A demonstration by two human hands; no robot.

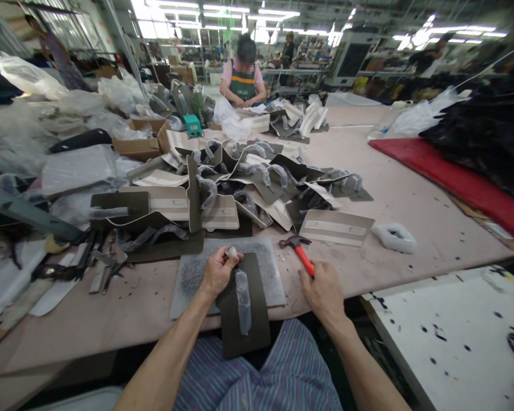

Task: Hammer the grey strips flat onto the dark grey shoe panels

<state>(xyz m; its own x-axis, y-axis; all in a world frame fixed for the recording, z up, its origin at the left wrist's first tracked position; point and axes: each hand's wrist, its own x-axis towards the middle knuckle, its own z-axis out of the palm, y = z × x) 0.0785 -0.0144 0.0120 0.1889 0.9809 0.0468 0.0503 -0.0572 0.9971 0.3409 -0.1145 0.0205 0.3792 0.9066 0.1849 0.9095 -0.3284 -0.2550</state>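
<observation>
My left hand [220,271] is closed around a short, pale cylindrical tool with a round end [231,251]. It is at the far edge of a dark olive panel [257,297], which has a plastic-wrapped handle [243,302] along its middle. The panel lies partly on a grey, scuffed board [272,268] and hangs over the table's front edge toward my lap. To the right, my right hand [324,291] grips the red handle of a claw hammer [302,254]. The hammer's dark head points away from me, low over the table just right of the board.
Olive and cream panels with wrapped handles [248,177] are heaped beyond the board. Pliers and other hand tools [103,268] lie at left. A plastic-wrapped bundle [394,237] and a red sheet [454,180] are at right. A co-worker [243,80] sits across the table.
</observation>
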